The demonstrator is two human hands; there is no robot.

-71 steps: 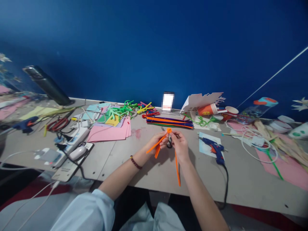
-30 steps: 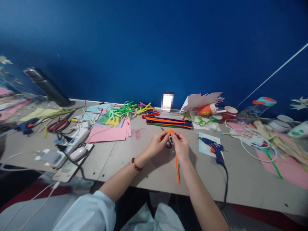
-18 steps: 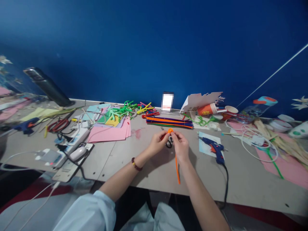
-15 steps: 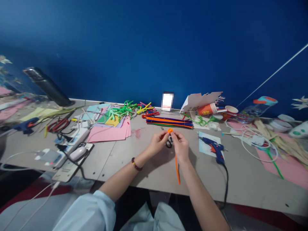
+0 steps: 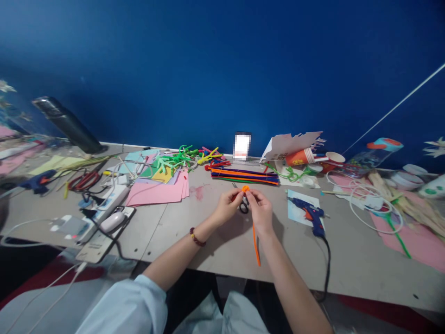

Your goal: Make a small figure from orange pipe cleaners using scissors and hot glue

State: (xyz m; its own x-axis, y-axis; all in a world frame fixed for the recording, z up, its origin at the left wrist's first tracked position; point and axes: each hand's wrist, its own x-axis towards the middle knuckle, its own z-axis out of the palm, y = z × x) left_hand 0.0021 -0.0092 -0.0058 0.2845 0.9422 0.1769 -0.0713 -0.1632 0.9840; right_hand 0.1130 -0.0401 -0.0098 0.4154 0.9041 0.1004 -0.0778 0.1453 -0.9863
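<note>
The left hand [image 5: 227,206] and the right hand [image 5: 260,212] are both nearly closed, their fingertips pinching the small coiled end of an orange pipe cleaner [image 5: 245,189] between them. The fingers are hiding part of the coil, so its turns are hard to make out, and one straight length is hanging from beneath the right hand toward the near table edge.

Directly under the hands, scissors [image 5: 244,207] are showing two black finger loops and a thin tip, with the middle hidden; whether either hand is touching them is unclear. A bracelet [image 5: 196,237] is circling the left wrist.

Just right of the hands, a glue gun [image 5: 309,218] is resting on a pale card [image 5: 295,208]. Beyond the hands, a bundle of pipe cleaners [image 5: 243,176] is lying flat, and a pink paper stack [image 5: 156,195] is sitting farther left. Well left of the hands, a second glue gun [image 5: 38,181] is lying near a power strip [image 5: 111,197]. Beyond the hands to the right, two cups are lying close together, an orange cup [image 5: 301,157] and a white cup [image 5: 335,157], their contents hidden.
</note>
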